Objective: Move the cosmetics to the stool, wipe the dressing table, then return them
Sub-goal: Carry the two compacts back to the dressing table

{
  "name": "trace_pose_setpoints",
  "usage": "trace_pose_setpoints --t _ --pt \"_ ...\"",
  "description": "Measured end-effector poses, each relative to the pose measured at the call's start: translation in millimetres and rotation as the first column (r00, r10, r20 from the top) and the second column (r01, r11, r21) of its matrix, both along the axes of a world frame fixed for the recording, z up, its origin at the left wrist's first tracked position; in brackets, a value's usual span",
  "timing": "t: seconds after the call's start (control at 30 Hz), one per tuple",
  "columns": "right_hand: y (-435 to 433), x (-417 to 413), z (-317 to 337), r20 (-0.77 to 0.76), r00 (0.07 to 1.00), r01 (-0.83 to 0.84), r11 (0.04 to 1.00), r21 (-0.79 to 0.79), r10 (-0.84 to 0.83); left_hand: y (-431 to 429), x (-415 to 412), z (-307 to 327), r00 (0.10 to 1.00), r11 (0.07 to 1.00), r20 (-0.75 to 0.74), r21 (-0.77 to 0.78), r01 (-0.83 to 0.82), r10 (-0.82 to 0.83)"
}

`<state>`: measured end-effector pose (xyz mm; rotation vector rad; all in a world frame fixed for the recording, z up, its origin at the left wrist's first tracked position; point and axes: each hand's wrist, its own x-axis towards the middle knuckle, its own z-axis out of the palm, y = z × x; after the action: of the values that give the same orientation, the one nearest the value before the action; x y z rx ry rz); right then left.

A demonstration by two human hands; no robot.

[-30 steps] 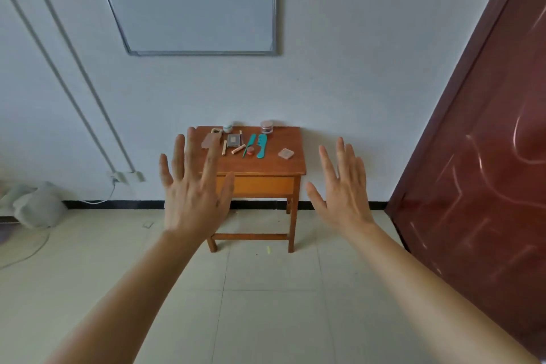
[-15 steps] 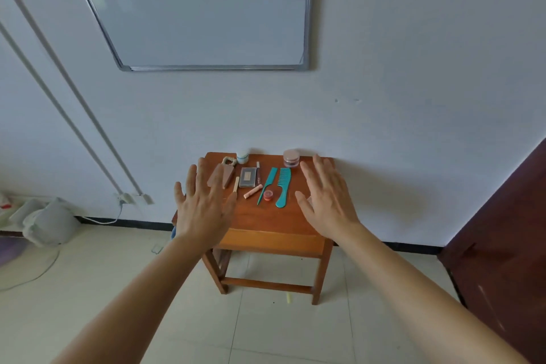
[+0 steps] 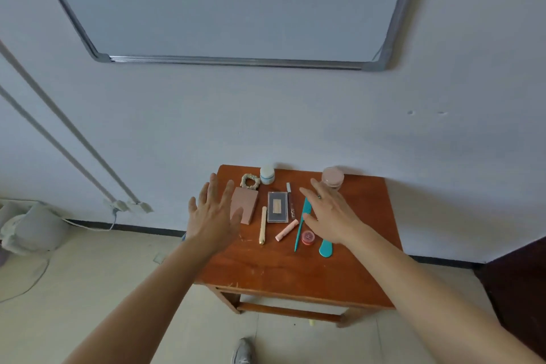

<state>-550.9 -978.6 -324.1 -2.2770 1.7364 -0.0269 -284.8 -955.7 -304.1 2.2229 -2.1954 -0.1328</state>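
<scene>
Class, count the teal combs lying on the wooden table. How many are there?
2. A thin tail comb lies just left of the small red pot; a wider comb lies right of it, mostly hidden under the right hand.

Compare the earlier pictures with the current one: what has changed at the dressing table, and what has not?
The person has walked up to the dressing table. The left hand and right hand have come forward over its top, fingers spread, and have taken hold of nothing. The cosmetics in view lie where they were.
</scene>
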Motion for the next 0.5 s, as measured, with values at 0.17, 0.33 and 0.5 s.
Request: trace_pose_setpoints --t 0.17,0.33,0.5 --pt "-49.6 39.8 -34.2 -0.059 0.998 0.044 0.985 0.164 -0.034 -68.5 24.3 -50.7 0.986 0.958 0.018 0.24 0.158 -0.167" --pt "-73.4 64.3 -76.8 -0.062 0.997 0.054 0.961 0.273 -0.038 -103.7 27.1 -99.9 0.98 0.906 -0.115 0.375 0.195 -0.164" --pt "-103.9 71.1 -117.8 -0.063 0.997 -0.025 0.957 0.29 0.045 -118.1 14.1 -145.9 0.984 0.955 -0.169 0.278 0.101 -0.055"
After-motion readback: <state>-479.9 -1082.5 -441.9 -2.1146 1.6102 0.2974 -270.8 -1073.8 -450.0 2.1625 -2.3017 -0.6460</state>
